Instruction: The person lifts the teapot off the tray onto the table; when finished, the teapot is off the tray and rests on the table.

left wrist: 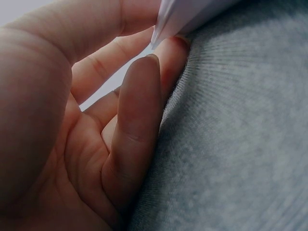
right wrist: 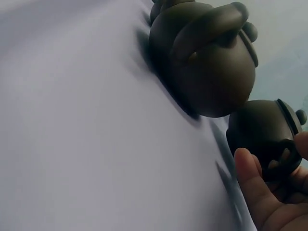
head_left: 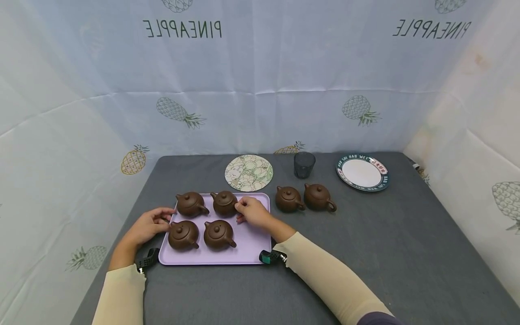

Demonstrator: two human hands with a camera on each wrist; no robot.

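Observation:
Four brown teapots stand on a light purple tray (head_left: pixel 252 246). My right hand (head_left: pixel 253 212) pinches the handle side of the back right teapot (head_left: pixel 224 203); in the right wrist view, fingers curl about the handle of this teapot (right wrist: pixel 262 127). A front teapot (right wrist: pixel 211 62) looms large there. At the tray's left rim, my left hand (head_left: pixel 148 227) holds the edge with bent fingers, beside the back left teapot (head_left: pixel 189 204) and front left teapot (head_left: pixel 183 235). In the left wrist view, fingertips of that hand (left wrist: pixel 96 125) meet the tray's edge (left wrist: pixel 185 19) just above the grey cloth.
Two more brown teapots, one (head_left: pixel 289 199) and another (head_left: pixel 318 197), stand right of the tray. Behind are a round patterned mat (head_left: pixel 248 173), a dark glass (head_left: pixel 304 164) and a green-rimmed plate (head_left: pixel 362 172). Grey cloth (head_left: pixel 365 243) covers the table; pineapple-print curtains (head_left: pixel 260 67) surround it.

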